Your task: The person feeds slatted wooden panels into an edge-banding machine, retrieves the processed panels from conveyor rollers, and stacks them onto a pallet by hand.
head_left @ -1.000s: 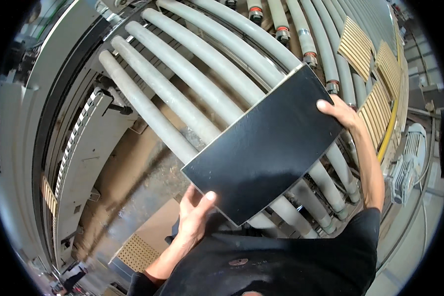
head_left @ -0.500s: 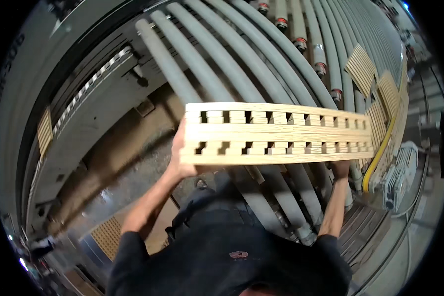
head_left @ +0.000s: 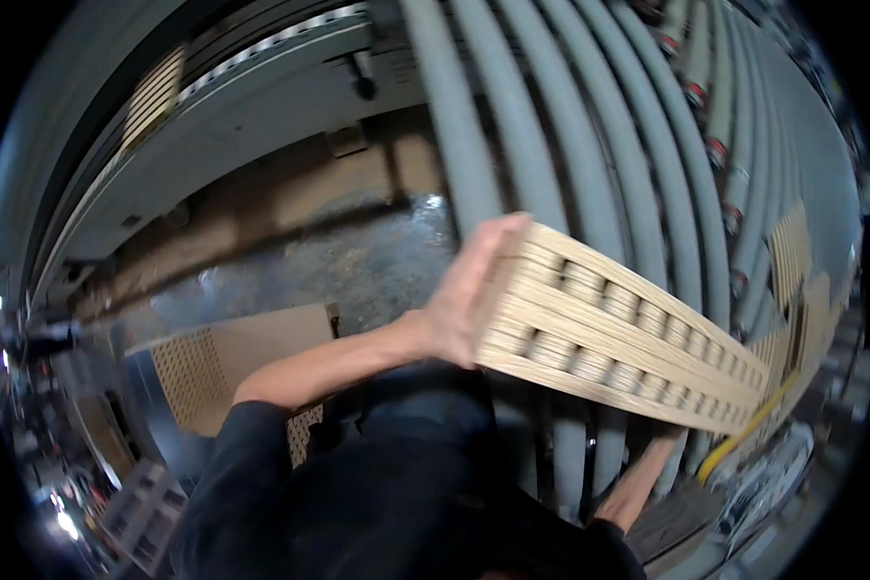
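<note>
A stack of pale wooden slatted panels (head_left: 599, 333), with rows of square gaps along the facing side, hangs above grey rollers (head_left: 590, 164). It slants, its right end lower in the picture. My left hand (head_left: 469, 300) is closed round the left end, the thumb side near the top corner. At the far right end my right hand (head_left: 665, 437) supports the stack from the near underside; its fingers are mostly hidden beneath the wood.
More slatted panels (head_left: 790, 253) rest at the rollers' right side, near a yellow strip (head_left: 752, 416) and a grey motor (head_left: 768, 474). A slatted panel (head_left: 155, 95) is on the machine at left. An open carton (head_left: 275, 333) with perforated wooden panels (head_left: 188, 372) stands lower left.
The stack has shifted to the right in the picture and turned, its right end now lower. Both hands have stayed on it. The surroundings have swung as my head turned.
</note>
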Demonstrator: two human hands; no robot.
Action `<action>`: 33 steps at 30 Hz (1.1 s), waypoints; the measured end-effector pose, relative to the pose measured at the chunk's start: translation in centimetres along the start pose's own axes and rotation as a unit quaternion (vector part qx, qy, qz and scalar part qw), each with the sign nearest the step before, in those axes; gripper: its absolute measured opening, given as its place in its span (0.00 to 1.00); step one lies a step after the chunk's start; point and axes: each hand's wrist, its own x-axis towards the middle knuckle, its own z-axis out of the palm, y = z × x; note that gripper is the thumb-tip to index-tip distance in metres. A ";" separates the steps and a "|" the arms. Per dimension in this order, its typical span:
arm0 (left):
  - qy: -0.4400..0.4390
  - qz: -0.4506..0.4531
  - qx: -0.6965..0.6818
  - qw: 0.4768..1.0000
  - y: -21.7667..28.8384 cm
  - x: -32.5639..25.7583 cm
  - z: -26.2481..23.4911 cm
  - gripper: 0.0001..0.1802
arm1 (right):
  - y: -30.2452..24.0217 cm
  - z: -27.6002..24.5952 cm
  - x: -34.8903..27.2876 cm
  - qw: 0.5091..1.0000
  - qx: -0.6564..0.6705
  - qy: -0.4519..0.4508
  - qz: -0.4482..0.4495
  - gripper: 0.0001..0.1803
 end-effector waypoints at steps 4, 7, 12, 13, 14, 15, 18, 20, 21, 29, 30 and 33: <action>0.060 0.059 -0.021 0.996 2.0 2.1 0.9 0.67 | -3.0 -1.5 -0.1 0.990 0.130 -0.020 0.059 0.47; 0.120 -0.026 -0.039 0.992 4.7 0.0 0.0 0.66 | -7.4 -3.4 0.9 0.969 0.228 -0.054 0.078 0.48; 0.295 -0.183 -0.038 0.937 10.8 -9.1 -2.3 0.60 | -16.5 -5.2 6.4 0.922 0.347 -0.174 0.011 0.49; 0.334 -0.199 -0.098 0.916 11.3 -10.7 -2.9 0.61 | -18.3 -4.4 7.7 0.908 0.363 -0.206 -0.009 0.49; 0.372 -0.209 -0.158 0.891 12.0 -12.2 -3.5 0.62 | -20.3 -3.3 8.7 0.893 0.379 -0.239 -0.030 0.49; 0.396 -0.222 -0.155 0.878 13.4 -13.7 -4.7 0.60 | -22.7 -1.9 10.0 0.877 0.391 -0.275 -0.054 0.50; 0.485 -0.226 -0.139 0.833 16.3 -18.6 -7.2 0.53 | -32.9 2.6 9.8 0.791 0.433 -0.431 -0.034 0.55; 0.550 -0.221 -0.124 0.795 17.4 -22.2 -8.0 0.49 | -37.9 6.5 8.7 0.796 0.419 -0.435 -0.037 0.56; 0.596 -0.208 -0.090 0.770 17.8 -24.0 -8.2 0.46 | -40.7 8.3 8.3 0.787 0.388 -0.477 -0.053 0.57; 0.765 -0.189 -0.149 0.597 16.9 -38.4 -12.2 0.45 | -58.4 24.9 -1.0 0.711 0.248 -0.637 -0.165 0.49; 0.774 -0.182 -0.151 0.587 16.9 -40.2 -12.7 0.45 | -61.0 25.6 -3.5 0.695 0.242 -0.658 -0.161 0.49; 0.841 -0.212 -0.120 0.483 15.2 -45.6 -13.6 0.41 | -66.9 30.6 -8.7 0.627 0.196 -0.733 -0.174 0.45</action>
